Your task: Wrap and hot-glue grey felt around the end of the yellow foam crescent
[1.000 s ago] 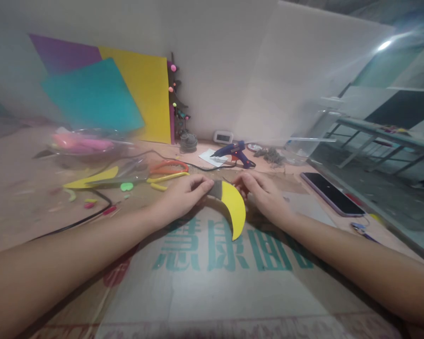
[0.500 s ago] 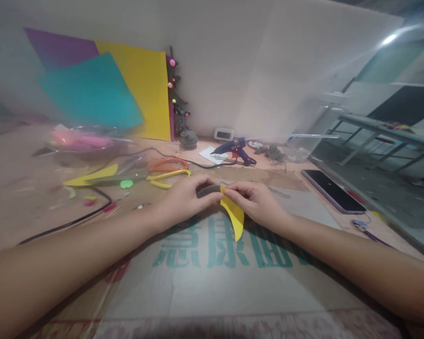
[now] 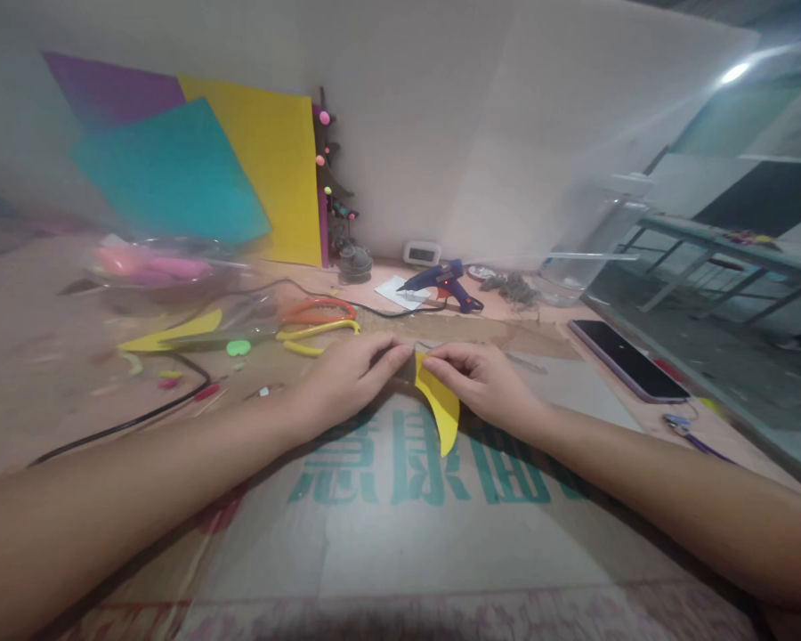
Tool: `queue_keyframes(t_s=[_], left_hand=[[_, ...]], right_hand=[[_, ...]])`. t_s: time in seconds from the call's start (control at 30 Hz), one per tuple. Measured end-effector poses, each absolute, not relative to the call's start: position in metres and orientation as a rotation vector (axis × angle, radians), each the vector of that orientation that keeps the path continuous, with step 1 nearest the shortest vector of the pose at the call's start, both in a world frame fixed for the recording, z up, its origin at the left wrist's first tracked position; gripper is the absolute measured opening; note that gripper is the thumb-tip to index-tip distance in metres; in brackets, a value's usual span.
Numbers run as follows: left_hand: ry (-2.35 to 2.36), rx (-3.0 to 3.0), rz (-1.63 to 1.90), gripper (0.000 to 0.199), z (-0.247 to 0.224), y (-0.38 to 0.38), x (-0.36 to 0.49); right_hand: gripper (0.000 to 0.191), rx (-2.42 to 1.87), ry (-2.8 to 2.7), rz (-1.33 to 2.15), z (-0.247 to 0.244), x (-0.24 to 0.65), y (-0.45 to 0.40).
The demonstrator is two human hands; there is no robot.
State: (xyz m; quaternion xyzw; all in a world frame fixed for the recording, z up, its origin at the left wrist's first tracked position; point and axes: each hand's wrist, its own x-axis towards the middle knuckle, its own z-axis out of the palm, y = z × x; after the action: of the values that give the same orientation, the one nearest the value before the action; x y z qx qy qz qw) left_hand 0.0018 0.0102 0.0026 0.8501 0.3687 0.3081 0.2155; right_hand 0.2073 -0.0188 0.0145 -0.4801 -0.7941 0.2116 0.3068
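Note:
My left hand is closed on a dark grey piece, much of it hidden by the fingers. Against that piece's right end lies a curved yellow piece, its pointed tip hanging down toward me. The thumb and fingers of my right hand pinch the yellow piece near its top. Both hands are close together above a cardboard sheet with green printed characters.
Orange scissors handles and yellow handles lie beyond my left hand. A blue glue gun rests at the back, its cable running left. On the right is a phone; coloured sheets lean against the wall.
My left thumb has lifted off the yellow piece's edge and shifted up and left along the grey piece. The right hand has hardly moved.

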Motion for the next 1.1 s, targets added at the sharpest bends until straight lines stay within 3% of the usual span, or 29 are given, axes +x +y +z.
queue_keyframes(t_s=[0.27,1.1], left_hand=[[1.004,2.367,0.896,0.026,-0.0005,0.0095,0.0024],[1.029,2.301,0.859,0.041,0.0018,0.0121,0.002]], right_hand=[[0.026,-1.263,-2.107,0.605,0.014,0.2069,-0.0199],[0.034,-1.29,-2.062,0.654,0.0141,0.2094,-0.0157]])
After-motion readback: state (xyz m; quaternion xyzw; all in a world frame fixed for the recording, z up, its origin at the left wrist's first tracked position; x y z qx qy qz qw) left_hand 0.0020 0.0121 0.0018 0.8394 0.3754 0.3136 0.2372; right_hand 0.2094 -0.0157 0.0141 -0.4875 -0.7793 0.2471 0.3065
